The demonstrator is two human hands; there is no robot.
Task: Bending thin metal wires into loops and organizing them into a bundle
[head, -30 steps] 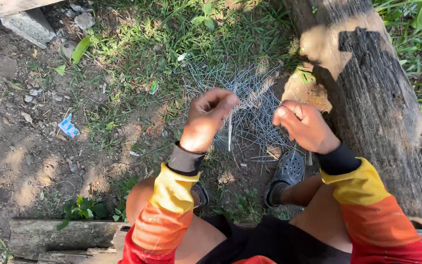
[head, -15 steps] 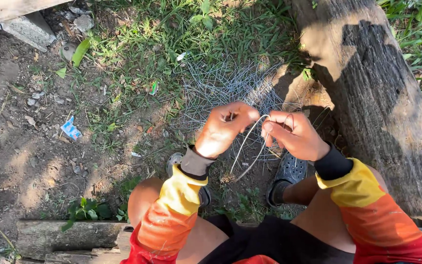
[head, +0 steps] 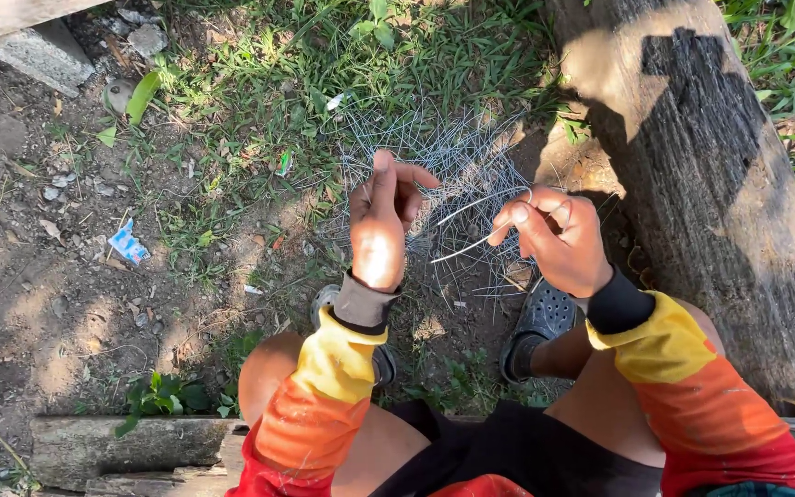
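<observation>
The right hand (head: pixel 556 237) pinches a bent length of thin wire (head: pixel 471 232) between thumb and fingers. The left hand (head: pixel 381 221) is loosely curled just left of the wire's free ends; contact cannot be told. A tangled wire pile (head: pixel 434 152) lies on the grass beyond, with a log (head: pixel 701 175) at right.

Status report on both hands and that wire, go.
Left hand raised, fingers curled, its grip hidden. Right hand pinching thin wire strands. Tangled wire pile on grass beyond. Log close at right, not blocking.
</observation>
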